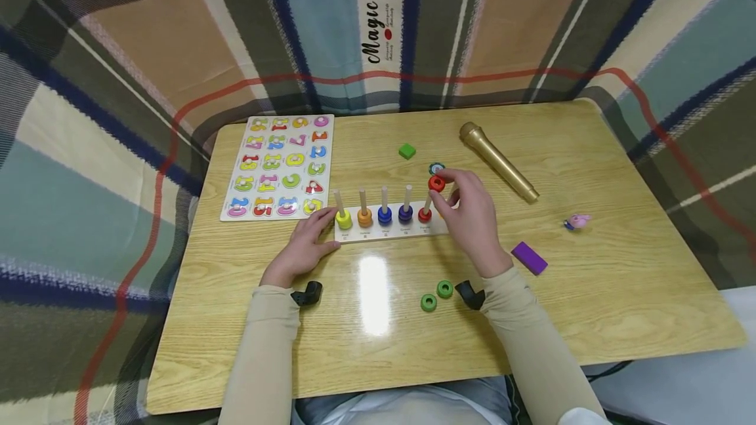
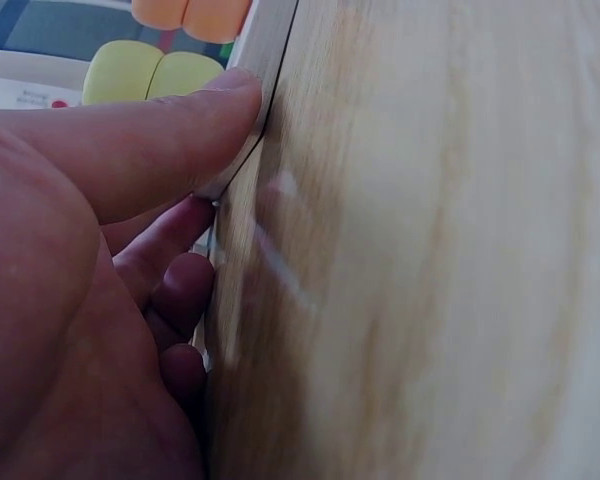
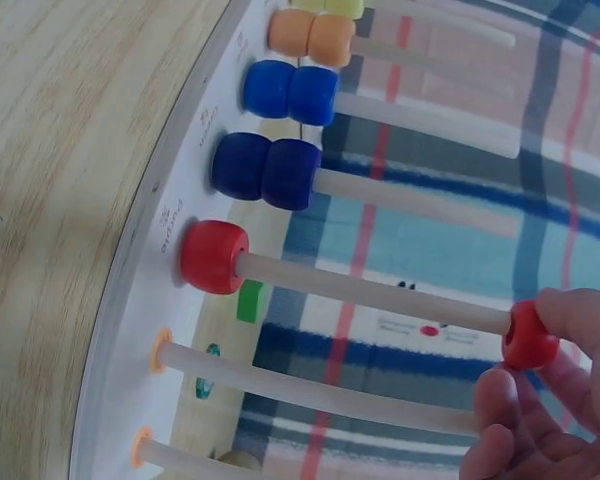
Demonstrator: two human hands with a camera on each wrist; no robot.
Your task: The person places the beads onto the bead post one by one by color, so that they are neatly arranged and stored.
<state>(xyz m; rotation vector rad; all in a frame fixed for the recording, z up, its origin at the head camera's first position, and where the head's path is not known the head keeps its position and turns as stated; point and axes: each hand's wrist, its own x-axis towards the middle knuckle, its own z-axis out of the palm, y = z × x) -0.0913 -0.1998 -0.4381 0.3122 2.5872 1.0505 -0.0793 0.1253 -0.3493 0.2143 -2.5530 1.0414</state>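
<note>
A white peg board [image 1: 384, 233] with upright pegs stands mid-table. Pairs of yellow [image 1: 344, 220], orange [image 1: 364, 218], blue [image 1: 384, 216] and dark blue [image 3: 265, 172] beads sit on four pegs, and a single red bead [image 3: 215, 257] lies at the foot of another. My right hand [image 1: 472, 218] pinches a second red bead [image 3: 532, 335] between thumb and fingers at that peg's tip; whether the peg has entered its hole I cannot tell. Two further pegs [image 3: 320, 385] are bare. My left hand [image 1: 304, 244] grips the board's left end, thumb [image 2: 220, 115] along the near corner.
Two green beads [image 1: 445, 289] lie near my right wrist. Beyond the board are a green block [image 1: 407, 151], a round teal piece [image 1: 436, 168] and a gold microphone [image 1: 499, 162]. A number puzzle board [image 1: 230, 205] lies left; a purple block [image 1: 529, 258] and small figure [image 1: 577, 222] right.
</note>
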